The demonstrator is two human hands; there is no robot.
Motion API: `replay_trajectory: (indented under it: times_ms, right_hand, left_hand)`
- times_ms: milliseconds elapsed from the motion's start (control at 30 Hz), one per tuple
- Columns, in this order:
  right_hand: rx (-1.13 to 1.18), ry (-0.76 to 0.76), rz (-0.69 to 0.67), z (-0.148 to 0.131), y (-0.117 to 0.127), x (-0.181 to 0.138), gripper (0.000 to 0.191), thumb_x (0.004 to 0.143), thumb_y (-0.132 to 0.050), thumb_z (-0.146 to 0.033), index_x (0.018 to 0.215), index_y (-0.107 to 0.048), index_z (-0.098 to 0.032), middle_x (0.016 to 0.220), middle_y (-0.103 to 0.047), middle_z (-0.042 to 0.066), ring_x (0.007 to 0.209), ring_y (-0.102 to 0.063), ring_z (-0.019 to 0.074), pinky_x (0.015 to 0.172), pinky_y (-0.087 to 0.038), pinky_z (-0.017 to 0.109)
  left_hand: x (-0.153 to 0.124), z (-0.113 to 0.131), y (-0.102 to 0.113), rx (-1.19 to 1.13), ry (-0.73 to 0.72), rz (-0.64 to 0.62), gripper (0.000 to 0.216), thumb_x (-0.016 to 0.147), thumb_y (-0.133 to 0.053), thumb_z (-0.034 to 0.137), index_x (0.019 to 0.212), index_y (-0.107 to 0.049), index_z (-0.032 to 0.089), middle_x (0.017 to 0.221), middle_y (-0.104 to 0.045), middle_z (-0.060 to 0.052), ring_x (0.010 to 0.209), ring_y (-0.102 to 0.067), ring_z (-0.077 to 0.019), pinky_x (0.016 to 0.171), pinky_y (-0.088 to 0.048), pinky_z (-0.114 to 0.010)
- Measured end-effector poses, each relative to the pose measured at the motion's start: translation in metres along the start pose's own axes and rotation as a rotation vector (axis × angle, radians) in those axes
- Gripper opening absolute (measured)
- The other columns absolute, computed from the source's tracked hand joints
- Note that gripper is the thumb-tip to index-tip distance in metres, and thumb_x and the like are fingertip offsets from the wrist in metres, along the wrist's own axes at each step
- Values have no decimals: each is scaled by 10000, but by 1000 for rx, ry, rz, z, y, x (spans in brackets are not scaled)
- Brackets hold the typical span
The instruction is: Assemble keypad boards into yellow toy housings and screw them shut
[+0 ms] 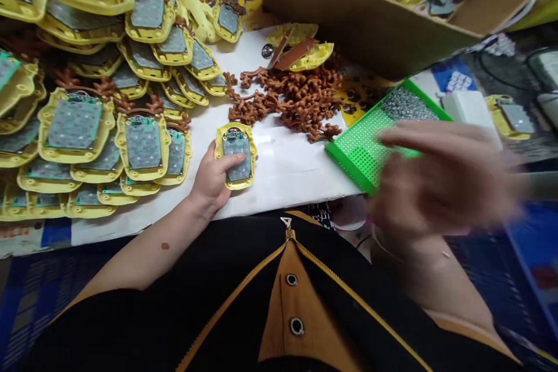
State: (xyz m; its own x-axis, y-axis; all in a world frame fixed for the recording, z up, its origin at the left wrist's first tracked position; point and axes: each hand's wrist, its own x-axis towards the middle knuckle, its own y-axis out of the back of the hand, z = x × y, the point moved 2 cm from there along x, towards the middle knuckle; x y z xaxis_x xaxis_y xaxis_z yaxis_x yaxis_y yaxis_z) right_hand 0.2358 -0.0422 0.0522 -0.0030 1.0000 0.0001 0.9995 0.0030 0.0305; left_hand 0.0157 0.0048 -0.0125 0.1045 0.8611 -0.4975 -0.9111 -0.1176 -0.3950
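Note:
My left hand grips a yellow plastic shell with a grey keypad board, holding it flat on the white table. My right hand is raised over the green perforated tray and smeared by motion, so its fingers cannot be read. A heap of brown antler-shaped parts lies just beyond the held shell.
Many stacked yellow shells with grey boards fill the left side. A large cardboard box of yellow parts stands at the back right. Small metal screws lie in the green tray. A white block sits at the right.

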Motion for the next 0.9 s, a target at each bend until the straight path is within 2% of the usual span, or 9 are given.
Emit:
replay_trajectory:
  times_ms: [67,133,200,300,433,567,633,700,900]
  right_hand:
    - [-460,249,34,9,-30,36,216,867,-641,-272,1078,-683,-293,1307,-633,62,1343,-504,355,1048,-499,572]
    - [-905,455,-13,28,-58,73,253,874,-585,-169,1107,-659,-231,1338,-616,117,1360,-477,369,1114,-402,626]
    - [-1123,540,-126,47,-75,101,265,903,-506,-122,1109,-637,-225,1345,-614,124,1376,-460,349,1137,-363,607]
    - [-1234,593,-147,59,-76,112,260,954,-418,-124,1031,-634,-245,1271,-654,107,1329,-502,306,1119,-381,554]
    - [-1251,683,-94,52,-58,87,288,971,-410,-111,1074,-627,-269,1212,-683,84,1177,-587,267,1046,-424,524]
    - [-1096,761,-283,60,-50,56,282,953,-453,-96,1099,-637,-252,1192,-690,101,1015,-626,236,896,-512,449]
    - [-1001,774,-304,67,-51,45,276,946,-455,-89,1078,-646,-238,1144,-690,105,981,-634,220,838,-537,405]
    - [-884,740,-262,73,-53,37,251,925,-466,-79,1037,-644,-217,1074,-677,104,946,-639,201,791,-551,366]
    - [-563,441,-61,90,-63,42,114,816,-553,-97,811,-574,-209,824,-615,42,804,-599,176,722,-522,331]
  left_hand:
    - [-1,2,10,-25,24,-13,488,562,-769,160,1019,-600,146,809,-723,-33,799,-731,-253,796,-597,-432]
    - [-2,3,16,-53,58,-41,444,577,-768,173,993,-619,131,796,-724,-46,800,-735,-263,797,-599,-442]
    - [-2,3,20,-95,77,-49,428,578,-771,170,977,-619,134,780,-724,-46,810,-739,-278,802,-601,-460]
    - [1,4,23,-163,78,-46,446,577,-778,157,991,-613,150,787,-730,-40,859,-744,-297,827,-598,-478]
    - [4,6,23,-201,43,-60,463,593,-776,159,1029,-619,161,822,-742,-45,918,-741,-312,869,-587,-496]
    - [3,6,21,-174,33,-121,461,607,-783,170,1045,-639,152,885,-753,-66,964,-733,-309,910,-577,-490]
    - [2,5,19,-143,56,-149,454,610,-788,161,1042,-650,140,896,-754,-74,965,-731,-299,926,-573,-481]
    - [3,3,18,-116,71,-147,443,604,-792,149,1026,-656,133,883,-753,-73,940,-733,-285,927,-574,-469]
    - [2,-1,13,-58,21,-91,420,576,-795,145,975,-665,131,854,-744,-55,878,-733,-255,894,-583,-425]
